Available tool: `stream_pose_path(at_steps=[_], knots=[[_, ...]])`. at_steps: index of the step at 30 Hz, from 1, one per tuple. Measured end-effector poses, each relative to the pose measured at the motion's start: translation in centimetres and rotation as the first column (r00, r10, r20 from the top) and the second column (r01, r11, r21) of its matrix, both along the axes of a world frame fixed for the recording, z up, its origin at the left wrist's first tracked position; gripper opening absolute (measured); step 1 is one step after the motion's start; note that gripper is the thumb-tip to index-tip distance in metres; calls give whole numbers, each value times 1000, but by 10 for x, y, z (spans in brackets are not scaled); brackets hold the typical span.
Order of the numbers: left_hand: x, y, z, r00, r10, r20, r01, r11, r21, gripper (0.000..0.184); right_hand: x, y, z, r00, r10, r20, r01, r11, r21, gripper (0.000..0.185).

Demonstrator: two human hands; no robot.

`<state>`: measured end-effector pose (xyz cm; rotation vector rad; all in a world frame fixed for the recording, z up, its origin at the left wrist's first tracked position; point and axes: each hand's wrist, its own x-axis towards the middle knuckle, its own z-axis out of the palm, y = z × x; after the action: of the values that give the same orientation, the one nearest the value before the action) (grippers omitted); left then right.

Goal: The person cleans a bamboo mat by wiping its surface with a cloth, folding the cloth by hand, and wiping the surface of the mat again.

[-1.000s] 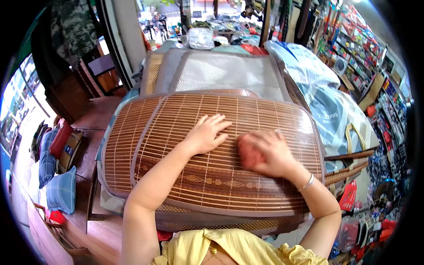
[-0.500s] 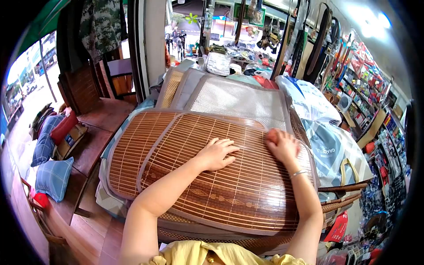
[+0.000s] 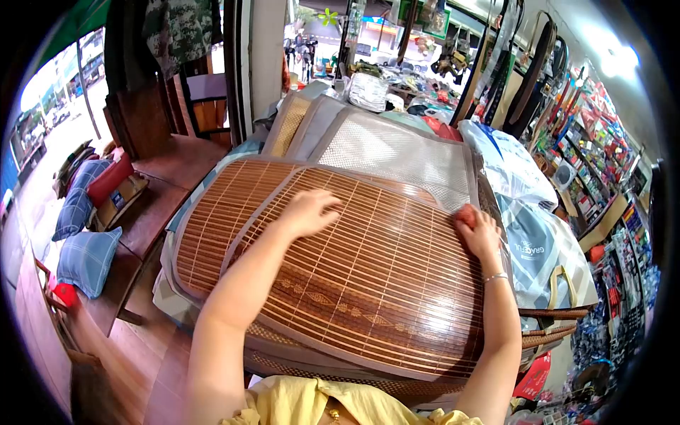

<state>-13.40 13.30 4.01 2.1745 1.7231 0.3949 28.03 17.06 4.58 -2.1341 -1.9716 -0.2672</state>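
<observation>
The right hand (image 3: 482, 232) holds a red cloth (image 3: 465, 214) bunched under its fingers, near the far right edge of the brown slatted mat (image 3: 368, 262), which lies on top of a stack. The left hand (image 3: 309, 212) has loosely bent fingers, its grip half wide, over the mat's left part; whether it touches, I cannot tell. Beyond lies a silvery mesh mat (image 3: 400, 152); a printed bag (image 3: 542, 244) sits just right of the stack

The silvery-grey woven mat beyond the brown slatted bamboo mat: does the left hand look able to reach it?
Probably yes. The left hand seems empty, over the brown slatted bamboo mat, and nothing visible blocks its way to the silvery-grey woven mat.
</observation>
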Motion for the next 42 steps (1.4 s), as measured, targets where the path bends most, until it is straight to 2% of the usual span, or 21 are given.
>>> stream_pose_path(at_steps=[3, 5, 7, 8, 10, 11, 13, 15, 17, 19, 22, 24, 26, 27, 29, 31, 33, 35, 38, 39, 42], knots=[[-47, 2, -12, 983, 170, -70, -164, 983, 84, 49, 30, 0, -3, 991, -105, -81, 107, 994, 24, 66], [-56, 6, -23, 985, 158, -72, -151, 984, 93, 53, 28, 0, -5, 991, -132, -24, 133, 991, 29, 66], [-50, 4, -21, 976, 178, -124, -165, 980, 108, 53, 9, -14, 3, 999, -39, 31, 38, 999, 24, 68], [-50, 6, -23, 972, 187, -144, -173, 979, 107, 54, -7, -28, 11, 999, 27, 43, -26, 999, -43, 67], [-49, 7, -23, 974, 179, -137, -167, 981, 98, 54, -55, -79, 12, 920, 391, -23, -391, 912, -124, 69], [-51, 7, -24, 975, 181, -129, -170, 981, 92, 54, -80, -110, 27, 875, 484, 0, -477, 863, -165, 70], [-51, 8, -25, 977, 169, -129, -160, 984, 77, 57, -101, -150, 26, 693, 721, 18, -707, 684, -176, 69], [-47, 3, -18, 967, 162, -195, -159, 987, 34, 61, -109, -185, 23, 535, 843, 44, -835, 536, -125, 74], [-46, 2, -16, 976, 100, -195, -94, 995, 41, 65, -103, -194, 20, 505, 863, 17, -858, 503, -104, 78], [-37, -11, 1, 990, 23, -142, -31, 998, -52, 65, -88, -186, 18, 595, 802, -55, -803, 591, -73, 78], [-47, 1, -18, 998, 7, -70, -5, 1000, 20, 69, -37, -146, 6, 820, 570, -52, -564, 820, 101, 66], [-46, 0, -18, 998, 2, -67, 2, 998, 63, 58, 0, -124, 14, 969, 229, -98, -226, 973, 38, 66], [-45, 0, -17, 999, -8, -37, 11, 997, 72, 53, 57, -91, -13, 999, 27, 21, -29, 996, 90, 69], [-44, -1, -15, 1000, -15, -3, 15, 996, 87, 49, 60, -88, -1, 997, -28, -69, 27, 1000, -9, 66], [-36, -7, -13, 1000, 7, -13, -6, 995, 102, 41, 63, -85, -5, 998, -62, -33, 62, 998, 2, 65], [-35, -4, -17, 999, 53, -5, -52, 993, 107, 40, 42, -94, -3, 999, -9, 45, 8, 1000, 20, 65], [-34, -5, -16, 997, 76, -7, -75, 991, 111, 40, -14, -126, 13, 979, 197, -49, -198, 980, -32, 69], [-35, -2, -20, 998, 61, -30, -56, 990, 127, 41, -61, -160, 10, 828, 559, -34, -558, 829, 32, 70], [-36, -4, -19, 997, 50, -63, -43, 994, 103, 43, -114, -206, 14, 525, 851, 23, -847, 525, -82, 75], [-37, -5, -18, 996, 38, -83, -29, 994, 105, 45, -116, -210, 13, 444, 895, 37, -892, 446, -77, 81], [-49, -2, -23, 986, 15, -169, 0, 996, 87, 50, -96, -188, 15, 553, 833, -12, -833, 552, -38, 81]])
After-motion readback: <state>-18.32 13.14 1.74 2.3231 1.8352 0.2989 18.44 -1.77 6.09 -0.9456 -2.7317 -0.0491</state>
